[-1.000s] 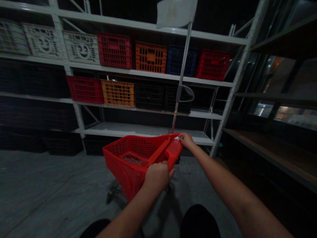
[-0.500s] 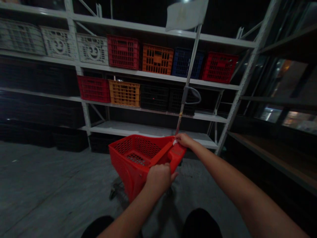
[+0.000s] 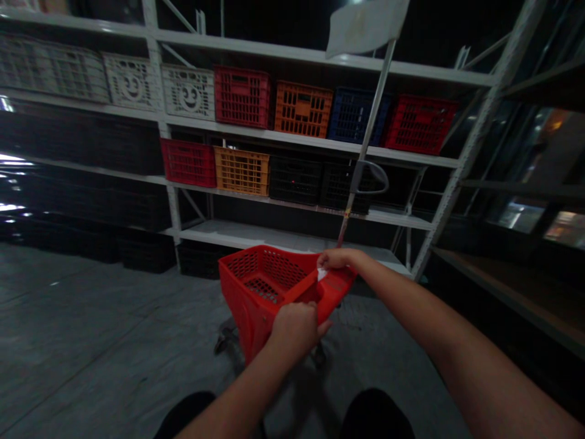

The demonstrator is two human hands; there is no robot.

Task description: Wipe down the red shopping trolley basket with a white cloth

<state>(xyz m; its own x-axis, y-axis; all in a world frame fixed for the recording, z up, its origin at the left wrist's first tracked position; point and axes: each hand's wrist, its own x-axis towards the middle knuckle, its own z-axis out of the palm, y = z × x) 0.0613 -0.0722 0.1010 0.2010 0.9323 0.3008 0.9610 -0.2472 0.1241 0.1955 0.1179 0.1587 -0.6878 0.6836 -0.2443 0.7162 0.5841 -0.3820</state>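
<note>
A red plastic shopping cart (image 3: 242, 305) with perforated basket walls stands in front of me on wheels. My left hand (image 3: 297, 329) is closed around the near part of its handle, thumb sticking out to the right. Over the far end of the handle, my right hand (image 3: 337, 259) is closed, with a small white paper-like piece (image 3: 322, 274) showing under its fingers. Just behind that hand a metal pole (image 3: 369, 131) rises, carrying a white flag (image 3: 368, 27) and a grey loop handle (image 3: 375, 178). The cart's basket shows only its bare mesh floor.
A white metal rack (image 3: 283, 137) spans the view ahead, holding red, orange, yellow, blue, white and black crates, such as an orange crate (image 3: 303, 110). Brown shelving (image 3: 512, 286) stands on the right. Dark crates (image 3: 146, 250) sit low at the left. The floor is grey concrete (image 3: 91, 341).
My right hand has shifted inward along the handle, and more of the white piece shows. Cart, pole and rack appear farther right in view. The left hand keeps its grip.
</note>
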